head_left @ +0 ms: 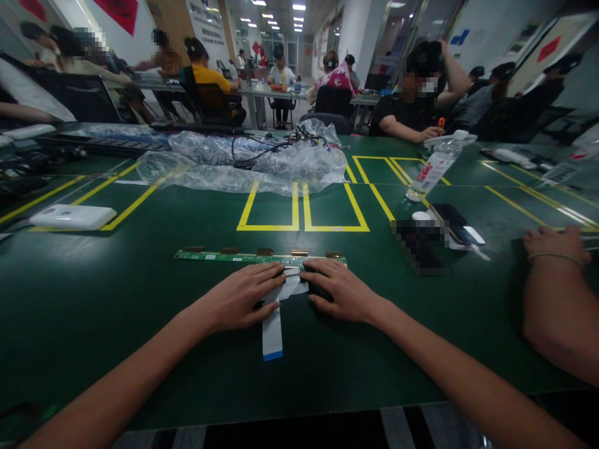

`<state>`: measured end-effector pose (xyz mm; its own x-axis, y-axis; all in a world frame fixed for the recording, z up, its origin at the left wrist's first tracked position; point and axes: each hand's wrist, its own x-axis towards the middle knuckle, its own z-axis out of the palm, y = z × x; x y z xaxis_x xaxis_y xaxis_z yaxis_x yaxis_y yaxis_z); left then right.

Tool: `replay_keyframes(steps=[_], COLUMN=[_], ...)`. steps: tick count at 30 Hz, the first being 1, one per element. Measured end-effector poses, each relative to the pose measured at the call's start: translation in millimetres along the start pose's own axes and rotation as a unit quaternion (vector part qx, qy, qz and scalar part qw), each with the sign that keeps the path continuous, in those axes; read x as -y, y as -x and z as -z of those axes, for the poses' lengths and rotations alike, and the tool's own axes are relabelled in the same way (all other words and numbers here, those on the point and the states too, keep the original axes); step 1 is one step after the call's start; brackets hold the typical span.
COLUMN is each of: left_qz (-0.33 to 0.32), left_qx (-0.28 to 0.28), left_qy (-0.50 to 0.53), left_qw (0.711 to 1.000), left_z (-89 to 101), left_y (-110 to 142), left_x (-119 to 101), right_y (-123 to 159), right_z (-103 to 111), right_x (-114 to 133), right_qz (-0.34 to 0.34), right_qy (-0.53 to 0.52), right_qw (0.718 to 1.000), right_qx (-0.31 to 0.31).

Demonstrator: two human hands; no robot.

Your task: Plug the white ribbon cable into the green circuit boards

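A narrow green circuit board [224,257] with several brown flex tabs along its far edge lies on the green table. A white flat ribbon cable [272,329] with a blue end runs from the board's near edge toward me, folded near the board. My left hand [246,292] has its fingertips at the cable's upper end, with the thumb on the cable below the fold. Fingers stretched and apart, my right hand [339,288] rests on the board's right part, its fingertips beside the cable's end. The hands partly hide the joint between cable and board.
Clear plastic wrap [262,165] with black cables lies beyond the board. A white device [72,216] is at left. At right are a water bottle [435,165], a phone [456,224] and another person's arm [559,293]. Yellow tape [334,228] marks the table.
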<state>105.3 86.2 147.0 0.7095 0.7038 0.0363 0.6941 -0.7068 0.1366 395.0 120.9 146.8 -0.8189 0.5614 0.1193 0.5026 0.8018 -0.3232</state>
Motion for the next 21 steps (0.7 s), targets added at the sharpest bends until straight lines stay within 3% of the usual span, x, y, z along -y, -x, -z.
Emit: replay_keyframes(steps=[21], left_qz=[0.027], left_qx=[-0.016], left_qy=[0.041], left_qw=[0.999], left_z=[0.7], left_y=[0.5], left_x=[0.5], right_y=[-1.0], right_z=[-1.1], right_x=[0.2], right_qz=[-0.022], right_qy=[-0.004], right_qw=[1.000], right_qx=[0.000])
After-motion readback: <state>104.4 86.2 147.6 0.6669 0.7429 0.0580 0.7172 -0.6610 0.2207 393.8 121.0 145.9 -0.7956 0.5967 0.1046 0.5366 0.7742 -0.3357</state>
